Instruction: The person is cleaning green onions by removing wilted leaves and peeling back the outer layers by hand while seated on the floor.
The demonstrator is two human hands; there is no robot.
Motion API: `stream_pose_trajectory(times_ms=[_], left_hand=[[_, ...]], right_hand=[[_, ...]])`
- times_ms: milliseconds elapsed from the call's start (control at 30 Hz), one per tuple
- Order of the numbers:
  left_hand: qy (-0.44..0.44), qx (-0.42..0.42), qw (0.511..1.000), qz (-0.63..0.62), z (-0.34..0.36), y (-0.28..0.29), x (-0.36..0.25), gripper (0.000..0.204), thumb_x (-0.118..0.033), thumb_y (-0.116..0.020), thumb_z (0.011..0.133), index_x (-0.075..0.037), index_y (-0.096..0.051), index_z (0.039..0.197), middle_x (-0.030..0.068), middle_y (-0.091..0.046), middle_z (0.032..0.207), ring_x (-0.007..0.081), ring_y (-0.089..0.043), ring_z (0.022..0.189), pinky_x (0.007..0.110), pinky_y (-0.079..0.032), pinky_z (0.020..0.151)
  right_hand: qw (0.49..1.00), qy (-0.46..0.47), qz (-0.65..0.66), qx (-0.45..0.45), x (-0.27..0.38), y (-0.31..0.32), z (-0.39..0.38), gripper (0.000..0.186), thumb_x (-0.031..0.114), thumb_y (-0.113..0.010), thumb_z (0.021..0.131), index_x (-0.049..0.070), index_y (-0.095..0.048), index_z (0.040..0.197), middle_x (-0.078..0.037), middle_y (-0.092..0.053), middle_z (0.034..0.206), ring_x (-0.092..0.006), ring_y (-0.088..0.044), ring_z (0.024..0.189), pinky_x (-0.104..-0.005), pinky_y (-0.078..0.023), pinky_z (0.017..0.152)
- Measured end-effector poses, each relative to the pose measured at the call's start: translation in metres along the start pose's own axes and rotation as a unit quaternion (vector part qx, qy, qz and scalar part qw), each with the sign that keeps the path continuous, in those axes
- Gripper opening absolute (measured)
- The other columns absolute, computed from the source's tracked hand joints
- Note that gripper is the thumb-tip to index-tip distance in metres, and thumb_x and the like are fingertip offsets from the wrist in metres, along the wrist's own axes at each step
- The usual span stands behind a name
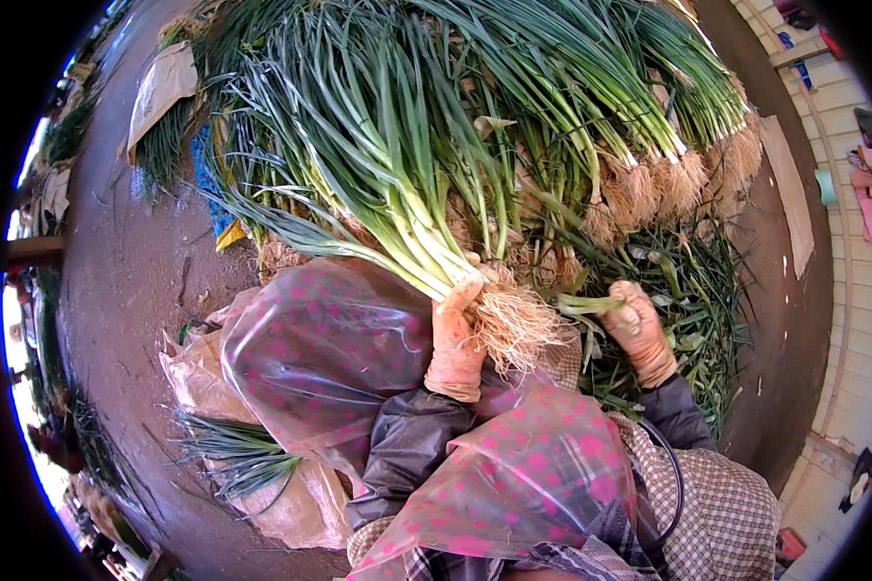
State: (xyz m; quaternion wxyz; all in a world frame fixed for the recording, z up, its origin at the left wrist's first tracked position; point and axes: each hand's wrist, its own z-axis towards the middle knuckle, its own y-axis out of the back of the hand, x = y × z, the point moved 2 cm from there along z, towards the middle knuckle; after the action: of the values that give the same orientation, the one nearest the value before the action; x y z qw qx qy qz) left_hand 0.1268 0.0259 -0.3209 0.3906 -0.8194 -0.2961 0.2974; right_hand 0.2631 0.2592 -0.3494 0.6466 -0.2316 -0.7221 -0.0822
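Note:
My left hand [458, 334], in a pale glove, is closed round the white lower stems of a bunch of green onions [402, 208]. Their stringy roots [515, 315] stick out to the right of my fist, and the long leaves fan away to the upper left over the pile. To the right, my gloved right hand [638, 329] pinches a limp, pale green onion leaf [583, 305], which points toward the roots. Under that hand lies a heap of loose leaf scraps [702, 300].
Bundled green onions [630, 107] lie in rows ahead, roots toward me. A clear pink-dotted plastic sheet [543, 465] covers my lap. At left are pale plastic sacks [295, 504] with onion leaves [237, 455] and the concrete floor [136, 320]. Flat cardboard [788, 194] lies at right.

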Motion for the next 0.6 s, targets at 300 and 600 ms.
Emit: stream_pose_trajectory(times_ms=[300,600], left_hand=[[-0.019,0.015,1.0,0.016,0.002,0.011,-0.002,0.028,-0.009,-0.052,0.088,-0.002,-0.052,0.115,0.0116,-0.06,0.091,0.0251,-0.061,0.09,0.04,-0.05,0.087],[0.001,0.059,0.998,-0.006,0.002,0.029,-0.005,0.031,-0.013,-0.053,0.086,-0.002,-0.049,0.115,0.0115,-0.06,0.095,0.0258,-0.06,0.088,0.038,-0.052,0.081]], right_hand=[[0.898,-0.176,-0.288,0.281,0.045,-0.103,0.076,0.064,0.036,-0.062,0.09,-0.001,-0.04,0.136,-0.016,-0.063,0.113,-0.0222,-0.063,0.099,-0.0318,-0.051,0.085],[0.92,-0.157,-0.036,0.358,0.022,-0.147,0.097,0.034,0.024,-0.065,0.088,0.003,-0.063,0.114,-0.003,-0.064,0.105,-0.0132,-0.058,0.093,-0.0283,-0.046,0.083]])
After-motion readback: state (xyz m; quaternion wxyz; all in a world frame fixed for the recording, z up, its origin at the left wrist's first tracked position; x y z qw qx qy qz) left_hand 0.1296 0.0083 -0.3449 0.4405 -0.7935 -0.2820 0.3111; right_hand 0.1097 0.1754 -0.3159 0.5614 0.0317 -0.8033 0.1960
